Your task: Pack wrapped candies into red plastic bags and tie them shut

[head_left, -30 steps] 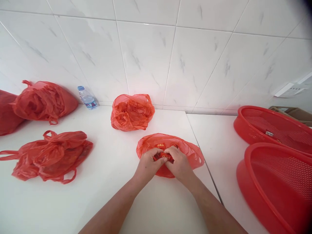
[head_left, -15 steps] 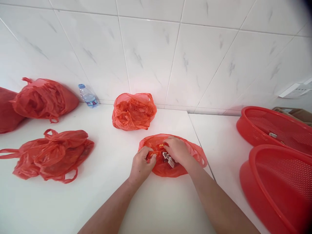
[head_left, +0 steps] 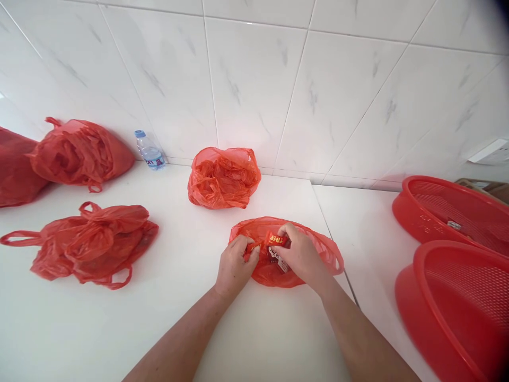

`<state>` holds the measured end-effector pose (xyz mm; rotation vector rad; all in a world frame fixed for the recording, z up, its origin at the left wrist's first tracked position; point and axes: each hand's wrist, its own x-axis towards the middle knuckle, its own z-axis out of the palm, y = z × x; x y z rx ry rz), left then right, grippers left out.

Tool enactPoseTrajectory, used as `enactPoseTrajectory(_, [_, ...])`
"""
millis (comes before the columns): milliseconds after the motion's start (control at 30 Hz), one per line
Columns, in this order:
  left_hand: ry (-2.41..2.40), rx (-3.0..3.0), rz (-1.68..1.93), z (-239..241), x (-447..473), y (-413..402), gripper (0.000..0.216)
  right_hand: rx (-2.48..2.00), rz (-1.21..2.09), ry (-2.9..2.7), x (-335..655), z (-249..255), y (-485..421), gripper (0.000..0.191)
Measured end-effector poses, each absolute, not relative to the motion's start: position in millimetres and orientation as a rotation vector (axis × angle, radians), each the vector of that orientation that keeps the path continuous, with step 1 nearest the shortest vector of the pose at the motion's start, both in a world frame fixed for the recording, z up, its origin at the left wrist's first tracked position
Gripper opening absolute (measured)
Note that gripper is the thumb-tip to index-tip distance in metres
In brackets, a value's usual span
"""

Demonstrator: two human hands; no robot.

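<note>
"Apart now, where a second ago they met: the left hand [head_left: 237, 260] and the right hand [head_left: 300, 252]. A small red packet [head_left: 277, 240] shows in the right one's fingers."

"Where exactly?"

"Just right of the frame's centre and below it, over the mouth of a spread red bag [head_left: 274, 279]. Its yellow lettering faces up."

"And the grips?"

"Right thumb and fingers pinch that packet at its right end. Left thumb and fingers seem to pinch a second red packet [head_left: 255, 248] — mostly hidden, so I can't tell how much of it they have."

"How would one handle?"

"Light, I'd judge, in a thin wrapper that may slip. Contents can't be seen, so treat it as crushable."

"Best hold?"

"By the end, as now — gentle pressure. The bag looks soft and flimsy; I'd take it by its rim or the loop handle [head_left: 340, 263] at its right."
</note>
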<state>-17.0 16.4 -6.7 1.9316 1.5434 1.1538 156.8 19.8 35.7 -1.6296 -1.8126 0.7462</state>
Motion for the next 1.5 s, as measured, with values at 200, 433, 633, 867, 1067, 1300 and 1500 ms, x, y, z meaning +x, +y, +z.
enactPoseTrajectory(200, [1.331,1.669,1.187,-4.9,-11.1,7.4,0.013,-1.542,0.703,-1.784,151.7,25.5,-5.7,0.008])
enactPoseTrajectory(433, [1.059,1.892,1.029,-4.1,-12.3,5.8,0.021,-1.473,0.545,-1.867,146.3,8.9,-11.6,0.012])
enactPoseTrajectory(633, [1.018,1.994,1.057,-10.1,-13.1,7.7,0.007,-1.379,0.431,-1.961,147.5,1.9,-13.2,0.014])
enactPoseTrajectory(867, [1.239,1.898,1.207,-7.8,-22.4,18.1,0.007,-1.483,0.481,-1.761,168.0,17.1,-8.2,0.011])
enactPoseTrajectory(1067, [1.353,1.892,1.250,-7.3,-24.5,19.3,0.007,-1.507,0.478,-1.730,169.9,15.3,-7.5,0.016])
enactPoseTrajectory(1300, [1.467,1.991,1.281,-10.7,-22.0,18.5,0.009,-1.416,0.186,-1.997,152.0,3.4,-7.2,0.016])
enactPoseTrajectory(1500, [1.452,2.099,1.387,-9.0,-21.5,18.7,0.008,-1.591,-0.083,-2.121,142.2,-6.1,-5.3,0.039])
